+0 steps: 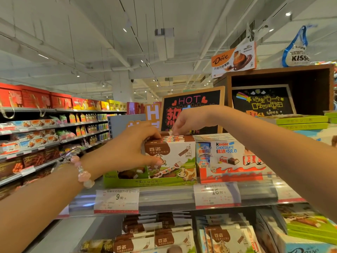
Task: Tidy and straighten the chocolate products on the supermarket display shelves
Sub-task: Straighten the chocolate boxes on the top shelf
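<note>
At the front edge of a supermarket's top display shelf (pixel 164 197), a person's two hands work a row of brown-and-white cardboard chocolate packs (pixel 170 152) standing upright in a green cardboard display tray (pixel 145 182). The left hand (pixel 135 143), a pink bead bracelet (pixel 83 172) at its wrist, grips the front pack from the left, fingers (pixel 153 135) curled over its top edge and thumb pressed on its printed face. The right hand (pixel 186 122) reaches down from above, fingertips (pixel 175 133) pinching the tops of packs farther back. The row's long axis runs from the shelf's front edge toward the back, directly beneath both hands; the left is nearer the front pack. Just beside, to the right, stands an orange-and-white Kinder chocolate carton (pixel 229 161). Squaring the row appears the step in hand.
</note>
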A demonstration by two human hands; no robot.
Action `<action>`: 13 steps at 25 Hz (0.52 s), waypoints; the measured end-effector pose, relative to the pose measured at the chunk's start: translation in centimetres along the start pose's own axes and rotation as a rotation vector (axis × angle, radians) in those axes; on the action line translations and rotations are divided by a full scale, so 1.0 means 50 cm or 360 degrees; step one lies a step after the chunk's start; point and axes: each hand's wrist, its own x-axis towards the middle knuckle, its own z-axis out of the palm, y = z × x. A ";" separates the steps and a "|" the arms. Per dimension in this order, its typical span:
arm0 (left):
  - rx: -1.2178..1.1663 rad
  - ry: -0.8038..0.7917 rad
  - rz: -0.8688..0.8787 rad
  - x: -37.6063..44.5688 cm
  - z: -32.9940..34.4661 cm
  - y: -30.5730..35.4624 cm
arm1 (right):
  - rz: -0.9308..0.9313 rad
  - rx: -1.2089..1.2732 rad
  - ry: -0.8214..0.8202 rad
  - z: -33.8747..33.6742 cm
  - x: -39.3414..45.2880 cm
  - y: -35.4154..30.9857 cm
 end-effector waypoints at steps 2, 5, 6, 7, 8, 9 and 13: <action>-0.0009 -0.0003 -0.0004 0.001 0.001 0.001 | 0.0039 -0.0069 -0.0052 -0.007 0.015 -0.001; -0.0045 -0.0011 -0.0019 0.002 0.001 0.000 | 0.0064 -0.0299 -0.0055 -0.001 0.037 -0.007; -0.0048 -0.0012 -0.0019 0.004 0.001 0.000 | 0.0056 -0.0341 -0.0042 0.004 0.042 -0.008; -0.0050 -0.0010 -0.0018 0.004 0.001 -0.001 | 0.0040 -0.0341 -0.0012 0.010 0.047 -0.008; -0.0050 -0.0003 -0.0016 0.005 0.002 -0.002 | 0.0025 -0.0297 0.0036 0.014 0.049 -0.006; -0.0036 0.0010 -0.0010 0.004 0.004 -0.003 | 0.0011 -0.0230 0.0092 0.016 0.048 -0.005; 0.0098 0.0059 0.0028 0.003 0.010 -0.008 | -0.0052 0.0001 0.0341 0.001 0.014 -0.001</action>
